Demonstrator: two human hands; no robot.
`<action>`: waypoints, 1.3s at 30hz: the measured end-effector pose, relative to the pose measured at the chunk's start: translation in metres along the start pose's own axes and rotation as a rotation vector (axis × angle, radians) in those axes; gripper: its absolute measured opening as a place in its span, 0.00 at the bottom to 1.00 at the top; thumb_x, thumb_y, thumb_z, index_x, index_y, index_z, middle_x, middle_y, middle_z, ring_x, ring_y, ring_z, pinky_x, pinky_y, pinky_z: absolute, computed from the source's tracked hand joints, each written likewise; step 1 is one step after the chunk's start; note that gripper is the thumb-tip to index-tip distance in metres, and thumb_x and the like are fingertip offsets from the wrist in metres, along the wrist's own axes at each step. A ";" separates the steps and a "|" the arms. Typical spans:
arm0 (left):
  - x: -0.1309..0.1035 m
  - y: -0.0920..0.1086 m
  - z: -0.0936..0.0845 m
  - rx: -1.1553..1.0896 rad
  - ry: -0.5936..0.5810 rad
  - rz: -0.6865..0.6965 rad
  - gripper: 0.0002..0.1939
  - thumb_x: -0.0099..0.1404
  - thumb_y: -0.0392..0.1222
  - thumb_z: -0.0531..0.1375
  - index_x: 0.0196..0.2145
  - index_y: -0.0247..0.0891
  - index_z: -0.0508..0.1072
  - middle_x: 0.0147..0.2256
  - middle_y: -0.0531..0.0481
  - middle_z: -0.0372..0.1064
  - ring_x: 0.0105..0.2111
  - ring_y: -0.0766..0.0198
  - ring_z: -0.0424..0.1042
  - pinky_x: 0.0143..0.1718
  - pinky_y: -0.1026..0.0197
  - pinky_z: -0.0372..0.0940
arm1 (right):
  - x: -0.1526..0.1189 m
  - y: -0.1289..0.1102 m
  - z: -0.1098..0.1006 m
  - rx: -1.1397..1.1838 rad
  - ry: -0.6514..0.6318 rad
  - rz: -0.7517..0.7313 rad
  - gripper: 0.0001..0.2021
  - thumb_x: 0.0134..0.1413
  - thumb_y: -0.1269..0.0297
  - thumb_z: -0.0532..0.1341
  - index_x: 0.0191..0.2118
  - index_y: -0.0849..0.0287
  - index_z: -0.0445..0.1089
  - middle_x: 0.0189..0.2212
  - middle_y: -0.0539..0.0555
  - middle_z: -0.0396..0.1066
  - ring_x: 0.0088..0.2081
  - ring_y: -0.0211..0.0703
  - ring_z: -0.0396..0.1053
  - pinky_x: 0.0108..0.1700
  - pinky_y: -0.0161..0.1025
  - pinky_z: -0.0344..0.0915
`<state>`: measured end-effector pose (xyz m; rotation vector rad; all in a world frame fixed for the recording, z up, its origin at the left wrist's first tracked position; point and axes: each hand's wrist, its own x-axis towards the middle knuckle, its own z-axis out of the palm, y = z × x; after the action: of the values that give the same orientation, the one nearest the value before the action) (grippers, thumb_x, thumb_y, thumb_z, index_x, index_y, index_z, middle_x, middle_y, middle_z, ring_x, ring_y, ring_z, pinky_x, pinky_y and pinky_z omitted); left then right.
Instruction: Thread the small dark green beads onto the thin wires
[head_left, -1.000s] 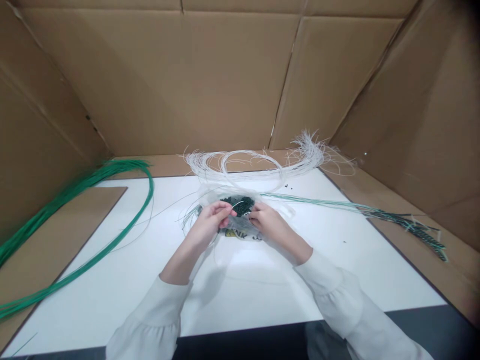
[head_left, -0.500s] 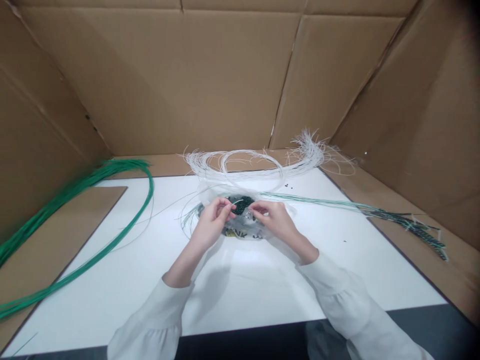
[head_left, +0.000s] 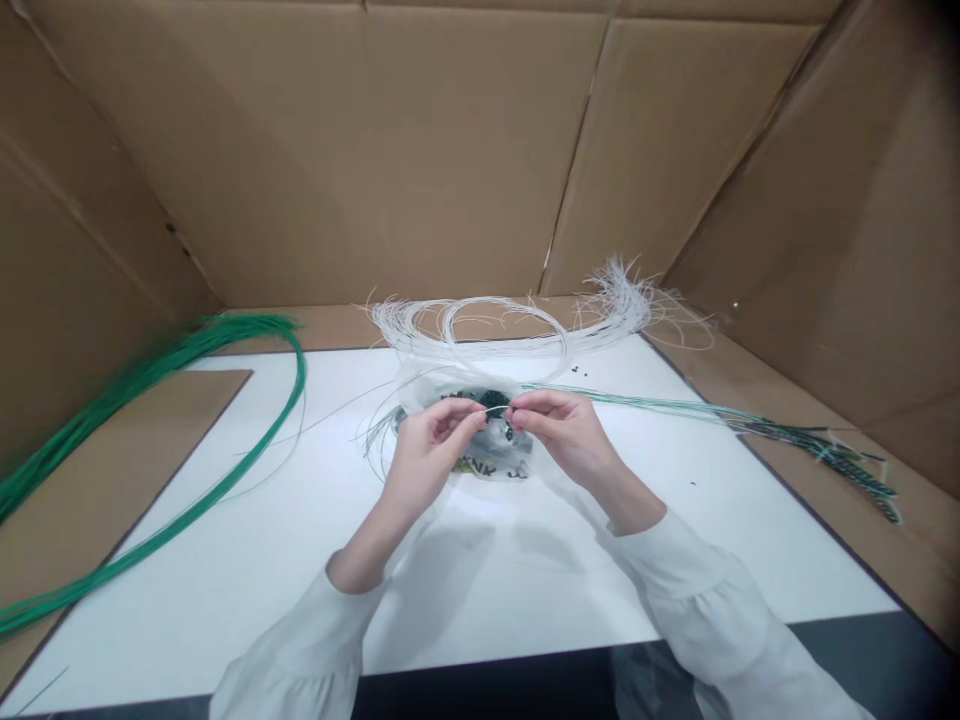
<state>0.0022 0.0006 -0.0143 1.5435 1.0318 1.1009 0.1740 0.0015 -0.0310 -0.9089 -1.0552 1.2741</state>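
A thin white wire (head_left: 496, 408) is pinched between the thumb and fingers of my left hand (head_left: 427, 440). Its short end reaches across to the fingertips of my right hand (head_left: 566, 432), which are closed in a pinch. What sits inside that right pinch is too small to make out. Beneath both hands lies a clear plastic bag (head_left: 491, 462) with printed lettering. Small dark green or black pieces (head_left: 493, 398) fill its opening, partly hidden by my fingers.
A bundle of green wires (head_left: 301, 375) curves along the left. Coiled white wires (head_left: 510, 345) lie at the back. Green strands (head_left: 660, 402) run right to dark-tipped ends (head_left: 855, 465). Cardboard walls (head_left: 360, 160) surround the white tabletop (head_left: 300, 540); tiny dark bits (head_left: 576, 371) lie near the back.
Both hands have lifted slightly off the bag and shifted right. My fingertips have come closer together, and the white wire's end, free before, now meets my right fingertips.
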 end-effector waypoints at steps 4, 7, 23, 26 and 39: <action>-0.003 0.003 0.000 0.091 -0.024 0.068 0.12 0.59 0.46 0.57 0.31 0.34 0.74 0.28 0.49 0.72 0.26 0.67 0.67 0.25 0.67 0.60 | -0.002 -0.002 0.001 0.004 -0.005 -0.001 0.08 0.31 0.65 0.70 0.24 0.58 0.75 0.19 0.50 0.73 0.21 0.35 0.67 0.25 0.34 0.63; -0.005 0.002 0.002 0.141 -0.018 0.132 0.10 0.60 0.44 0.57 0.31 0.35 0.74 0.29 0.49 0.72 0.27 0.67 0.67 0.27 0.67 0.61 | -0.003 -0.004 0.001 0.016 -0.006 -0.001 0.07 0.31 0.64 0.70 0.23 0.58 0.75 0.18 0.50 0.72 0.20 0.35 0.66 0.23 0.33 0.62; -0.008 -0.001 0.002 0.282 0.086 0.316 0.09 0.61 0.41 0.57 0.31 0.36 0.76 0.25 0.51 0.71 0.25 0.68 0.68 0.29 0.67 0.63 | -0.003 -0.004 0.001 0.032 -0.010 -0.020 0.08 0.28 0.63 0.71 0.21 0.57 0.75 0.17 0.49 0.71 0.18 0.33 0.64 0.22 0.32 0.61; -0.008 -0.001 0.002 0.284 0.081 0.323 0.09 0.61 0.41 0.57 0.31 0.36 0.76 0.24 0.51 0.71 0.25 0.67 0.68 0.29 0.66 0.64 | -0.003 -0.005 0.001 0.038 -0.003 -0.034 0.08 0.27 0.64 0.72 0.20 0.57 0.75 0.18 0.49 0.72 0.18 0.33 0.64 0.21 0.33 0.61; -0.006 -0.002 0.002 0.326 0.037 0.379 0.09 0.61 0.40 0.56 0.32 0.36 0.76 0.25 0.50 0.72 0.24 0.68 0.68 0.27 0.67 0.63 | -0.002 -0.001 -0.001 0.022 0.046 -0.071 0.07 0.27 0.68 0.71 0.20 0.56 0.75 0.21 0.50 0.73 0.20 0.34 0.65 0.21 0.33 0.62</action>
<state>0.0027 -0.0055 -0.0182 2.0485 1.0032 1.2651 0.1754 -0.0003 -0.0306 -0.8725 -1.0266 1.1988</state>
